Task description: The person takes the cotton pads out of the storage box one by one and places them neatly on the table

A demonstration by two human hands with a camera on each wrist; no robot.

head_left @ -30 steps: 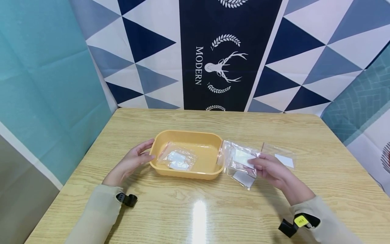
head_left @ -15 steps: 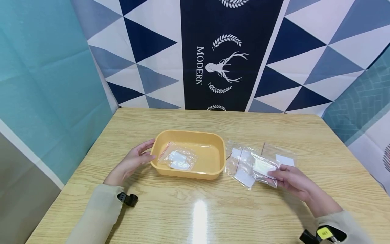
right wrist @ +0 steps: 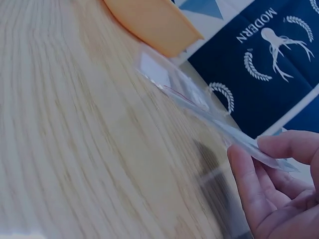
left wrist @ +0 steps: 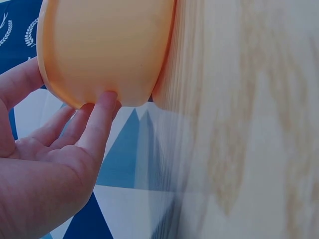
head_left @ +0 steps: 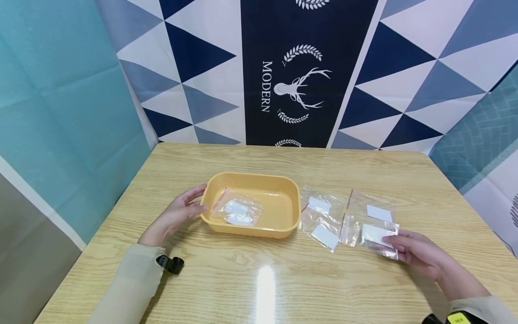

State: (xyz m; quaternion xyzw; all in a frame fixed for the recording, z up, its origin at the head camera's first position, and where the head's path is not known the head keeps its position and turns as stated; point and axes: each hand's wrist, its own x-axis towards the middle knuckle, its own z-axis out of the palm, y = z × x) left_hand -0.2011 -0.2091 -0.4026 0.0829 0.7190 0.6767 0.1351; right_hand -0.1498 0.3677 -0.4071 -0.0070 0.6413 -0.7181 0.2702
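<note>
My left hand [head_left: 180,212] holds the left end of a yellow plastic basin [head_left: 255,231], its thumb at the rim and fingers against the outer wall in the left wrist view. Inside the basin lies a clear zip bag [head_left: 238,211] with white contents. My right hand [head_left: 422,254] pinches the right end of another clear zip bag [head_left: 376,234] with a white card in it. From the side, this bag [right wrist: 234,132] shows thin and flat between thumb and fingers. It overlaps the near edge of a bag behind it in the head view.
Right of the basin lie three more clear zip bags with white cards: a back one [head_left: 319,204], a front one [head_left: 325,236] and one farther right [head_left: 378,212]. All rest on a wood-grain table [head_left: 226,288]. A patterned cloth [head_left: 210,90] hangs behind.
My right hand has moved right and toward me with its bag, away from the basin's right edge, uncovering the two bags there. My left hand and the basin have stayed in place.
</note>
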